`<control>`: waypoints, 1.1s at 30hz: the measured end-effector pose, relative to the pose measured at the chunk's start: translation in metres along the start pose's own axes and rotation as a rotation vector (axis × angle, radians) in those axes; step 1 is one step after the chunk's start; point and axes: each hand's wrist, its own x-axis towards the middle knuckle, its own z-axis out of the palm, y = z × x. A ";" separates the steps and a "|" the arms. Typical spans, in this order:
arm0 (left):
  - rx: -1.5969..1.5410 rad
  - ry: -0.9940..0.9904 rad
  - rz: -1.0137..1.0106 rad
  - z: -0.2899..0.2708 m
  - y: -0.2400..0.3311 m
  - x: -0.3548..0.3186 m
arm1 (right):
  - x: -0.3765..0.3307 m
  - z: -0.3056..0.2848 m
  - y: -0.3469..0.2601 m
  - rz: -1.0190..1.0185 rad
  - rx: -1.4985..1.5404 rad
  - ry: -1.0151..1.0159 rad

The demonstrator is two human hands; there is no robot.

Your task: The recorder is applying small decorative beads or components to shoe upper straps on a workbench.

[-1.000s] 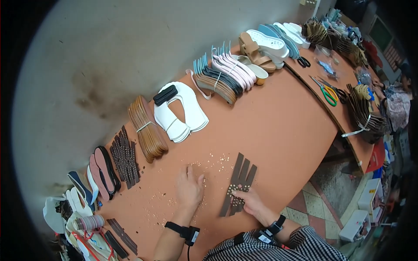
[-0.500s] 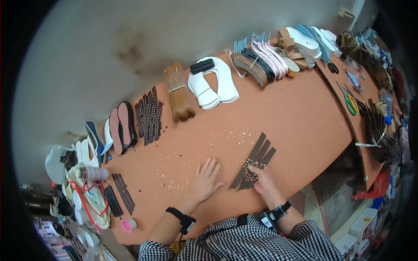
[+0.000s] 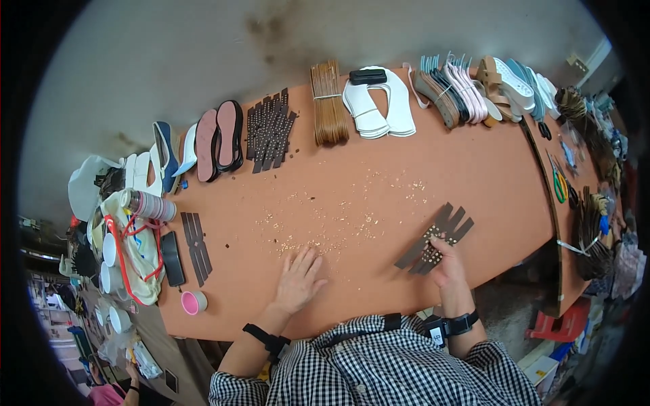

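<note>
Left hand (image 3: pixel 298 277) lies flat and open, fingers spread, palm down on the orange desk (image 3: pixel 474 176), right at the edge of the scattered gold studs (image 3: pixel 332 227). Right hand (image 3: pixel 448 265) sits well apart from it, fingertips pressing on the fan of dark brown studded straps (image 3: pixel 433 238) lying on the desk's near right side; not clamped around them. A pink cup (image 3: pixel 192 302) stands far left.

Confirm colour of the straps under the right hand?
Dark brown straps dotted with small pale studs; right hand rests on them. Head view, the only one.
</note>
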 end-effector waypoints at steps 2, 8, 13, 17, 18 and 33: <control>0.004 0.078 -0.011 -0.002 0.001 -0.001 | -0.006 0.005 -0.004 -0.003 0.001 0.029; -0.083 0.088 0.055 0.000 0.003 0.012 | -0.012 -0.001 0.002 -0.017 -0.007 0.078; -0.100 0.018 0.079 0.001 0.012 0.037 | -0.013 -0.007 0.014 -0.024 0.020 0.137; -0.081 -0.069 0.147 0.012 0.018 0.035 | -0.018 -0.005 0.011 -0.141 0.007 0.149; -0.078 -0.072 0.140 0.012 0.017 0.032 | -0.019 -0.004 0.009 -0.133 0.008 0.146; -0.138 -0.058 0.073 0.008 0.019 0.018 | -0.017 0.019 0.012 -0.064 -0.037 0.088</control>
